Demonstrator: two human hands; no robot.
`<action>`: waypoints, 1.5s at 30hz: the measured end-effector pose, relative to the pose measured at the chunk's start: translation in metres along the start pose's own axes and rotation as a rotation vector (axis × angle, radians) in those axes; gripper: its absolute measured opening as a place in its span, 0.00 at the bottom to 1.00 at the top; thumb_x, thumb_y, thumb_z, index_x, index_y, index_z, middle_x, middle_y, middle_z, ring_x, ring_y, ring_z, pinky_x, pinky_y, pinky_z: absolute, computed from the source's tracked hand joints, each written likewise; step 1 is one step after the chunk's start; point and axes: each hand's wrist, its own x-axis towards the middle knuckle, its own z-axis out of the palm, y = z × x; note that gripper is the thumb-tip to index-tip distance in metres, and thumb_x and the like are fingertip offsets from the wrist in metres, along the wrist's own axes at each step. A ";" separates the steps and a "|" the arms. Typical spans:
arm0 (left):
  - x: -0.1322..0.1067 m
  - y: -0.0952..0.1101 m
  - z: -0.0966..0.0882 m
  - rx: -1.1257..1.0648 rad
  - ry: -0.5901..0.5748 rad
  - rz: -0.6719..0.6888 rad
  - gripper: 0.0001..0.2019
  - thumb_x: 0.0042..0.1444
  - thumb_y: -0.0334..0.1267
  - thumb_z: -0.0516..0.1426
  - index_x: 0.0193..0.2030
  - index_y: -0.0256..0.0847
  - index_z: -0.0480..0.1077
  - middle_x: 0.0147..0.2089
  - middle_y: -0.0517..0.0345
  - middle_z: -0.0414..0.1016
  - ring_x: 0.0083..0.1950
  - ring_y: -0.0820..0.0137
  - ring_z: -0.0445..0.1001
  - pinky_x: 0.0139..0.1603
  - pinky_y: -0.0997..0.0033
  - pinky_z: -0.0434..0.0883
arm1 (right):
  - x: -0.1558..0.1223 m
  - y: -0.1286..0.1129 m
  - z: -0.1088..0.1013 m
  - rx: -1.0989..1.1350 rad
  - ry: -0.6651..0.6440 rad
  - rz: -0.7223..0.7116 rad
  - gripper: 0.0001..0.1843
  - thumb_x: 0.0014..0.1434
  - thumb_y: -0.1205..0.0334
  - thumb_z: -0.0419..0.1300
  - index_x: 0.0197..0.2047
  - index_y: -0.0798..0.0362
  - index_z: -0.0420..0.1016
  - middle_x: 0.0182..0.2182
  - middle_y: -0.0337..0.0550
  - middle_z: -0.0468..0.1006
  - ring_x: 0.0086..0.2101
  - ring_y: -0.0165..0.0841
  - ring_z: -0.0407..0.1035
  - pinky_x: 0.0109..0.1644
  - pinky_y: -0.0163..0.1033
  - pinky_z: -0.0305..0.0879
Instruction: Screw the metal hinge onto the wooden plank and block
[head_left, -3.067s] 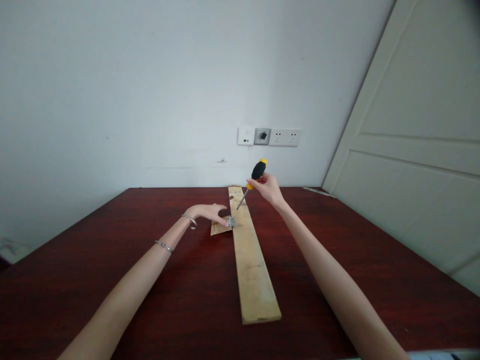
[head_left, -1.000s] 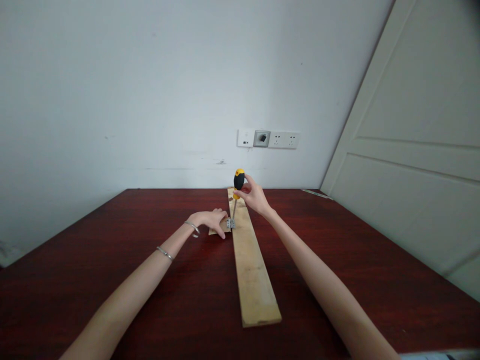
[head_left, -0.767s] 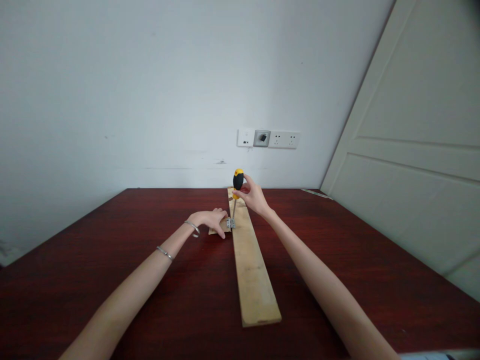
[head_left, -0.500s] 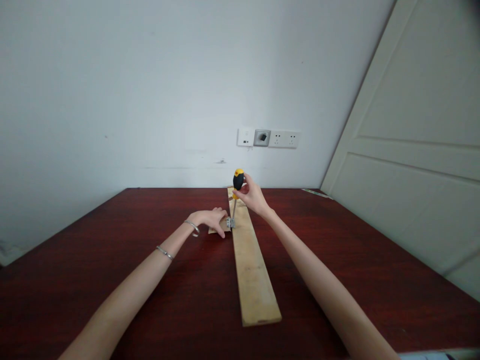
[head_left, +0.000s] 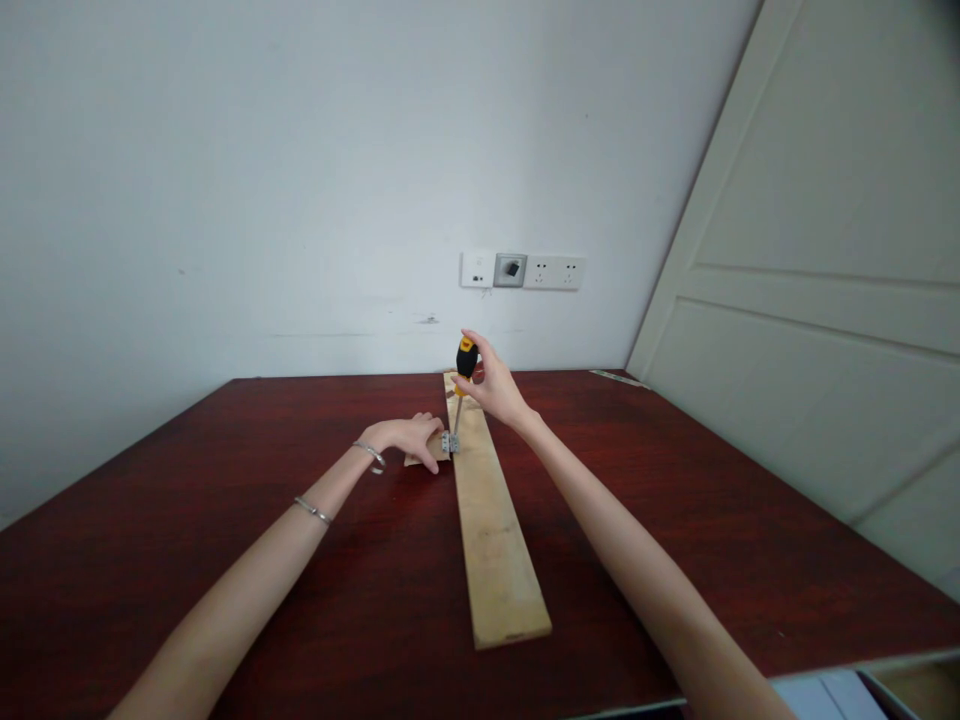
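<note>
1. The right hand (head_left: 495, 388) gripped the screwdriver (head_left: 467, 360), its shaft slanting down to the hinge (head_left: 450, 442).
2. The hinge lay at the left edge of the long board (head_left: 496, 545), which ran near-to-far.
3. The left hand (head_left: 411, 437), nearer the hinge, spread over the small board (head_left: 412, 462).

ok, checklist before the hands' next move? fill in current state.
1. Screwdriver held: ok, its handle is in the right hand.
2. Shaft aimed at the metal hinge: ok, it slants down to the leaf on the long board.
3. Tip seated in a screw: cannot tell, too small.
4. Small piece steadied: left hand is over it, but firmness of hold cannot tell.
5. Hinge across the joint: ok, one leaf on each side.
6. Left hand away from the tip: not ok, thumb and fingers are close to the hinge.
</note>
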 end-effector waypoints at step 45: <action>0.000 0.002 -0.002 0.018 -0.028 -0.016 0.44 0.34 0.63 0.61 0.56 0.39 0.61 0.56 0.46 0.63 0.56 0.54 0.62 0.54 0.63 0.64 | 0.033 -0.021 -0.021 -0.259 -0.030 0.054 0.24 0.54 0.66 0.57 0.55 0.56 0.71 0.44 0.50 0.75 0.38 0.37 0.70 0.47 0.44 0.68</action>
